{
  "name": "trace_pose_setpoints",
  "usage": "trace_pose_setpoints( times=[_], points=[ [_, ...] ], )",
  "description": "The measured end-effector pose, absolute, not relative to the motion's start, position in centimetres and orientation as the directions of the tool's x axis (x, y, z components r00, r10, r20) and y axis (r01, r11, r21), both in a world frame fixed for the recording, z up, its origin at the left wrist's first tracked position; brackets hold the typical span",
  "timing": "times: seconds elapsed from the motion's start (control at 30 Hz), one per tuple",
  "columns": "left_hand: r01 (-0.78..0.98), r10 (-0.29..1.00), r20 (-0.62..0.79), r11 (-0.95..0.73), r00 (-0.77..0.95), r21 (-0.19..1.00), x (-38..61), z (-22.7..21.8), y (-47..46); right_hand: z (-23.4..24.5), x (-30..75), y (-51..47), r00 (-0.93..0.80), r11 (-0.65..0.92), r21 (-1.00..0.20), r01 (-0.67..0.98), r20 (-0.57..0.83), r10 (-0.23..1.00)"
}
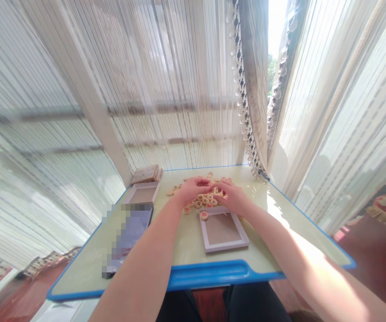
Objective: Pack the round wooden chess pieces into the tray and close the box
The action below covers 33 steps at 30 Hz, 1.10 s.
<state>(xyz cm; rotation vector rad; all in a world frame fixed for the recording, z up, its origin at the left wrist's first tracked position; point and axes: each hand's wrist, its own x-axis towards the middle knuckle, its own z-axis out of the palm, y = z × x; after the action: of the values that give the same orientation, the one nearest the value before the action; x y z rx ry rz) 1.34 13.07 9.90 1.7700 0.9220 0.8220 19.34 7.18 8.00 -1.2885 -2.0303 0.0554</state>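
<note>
Several round wooden xiangqi pieces (205, 201) with red or black characters lie loosely heaped around and beneath my hands. My left hand (195, 188) reaches over the heap from the left, its fingers stretched and the thumb apart. From the right, my right hand (232, 197) is bent over the pieces with fingers spread, its tips close to those of the left hand. No piece shows clearly in either hand, though the fingers hide part of the heap. A shallow white box tray (225, 245) sits nearer me, and one red-marked piece (204, 215) rests at its far left corner.
Left of the pieces is a second white box tray (143, 184), with a folded wooden board (145, 173) behind it. A dark-edged tablet (132, 237), partly pixelated, lies beside my left forearm. The table (263, 255) has a blue rim. String curtains (179, 89) hang behind it.
</note>
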Motion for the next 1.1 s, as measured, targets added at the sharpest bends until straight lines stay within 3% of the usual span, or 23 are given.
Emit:
trace_pose_setpoints(
  times=[0.13, 0.4, 0.6, 1.1],
  points=[
    [0.090, 0.734, 0.064, -0.169, 0.676, 0.981, 0.8, 10.9, 12.0, 7.8, 19.2, 7.1, -0.234, 0.549, -0.424, 0.720, 0.596, 0.768],
    [0.104, 0.770, -0.026, -0.052, 0.638, 0.993, 0.5, 11.8, 11.3, 8.1, 18.6, 6.3, -0.227, 0.546, -0.452, 0.706, 0.585, 0.778],
    [0.263, 0.758, -0.121, -0.069, 0.641, 0.962, 0.2, 12.0, 11.5, 7.9, 18.6, 6.8, -0.150, 0.496, -0.448, 0.744, 0.611, 0.777],
    [0.342, 0.801, -0.076, -0.166, 0.594, 0.925, 0.4, 12.5, 10.8, 8.0, 18.5, 6.4, -0.215, 0.595, -0.429, 0.680, 0.660, 0.720]
  ],
)
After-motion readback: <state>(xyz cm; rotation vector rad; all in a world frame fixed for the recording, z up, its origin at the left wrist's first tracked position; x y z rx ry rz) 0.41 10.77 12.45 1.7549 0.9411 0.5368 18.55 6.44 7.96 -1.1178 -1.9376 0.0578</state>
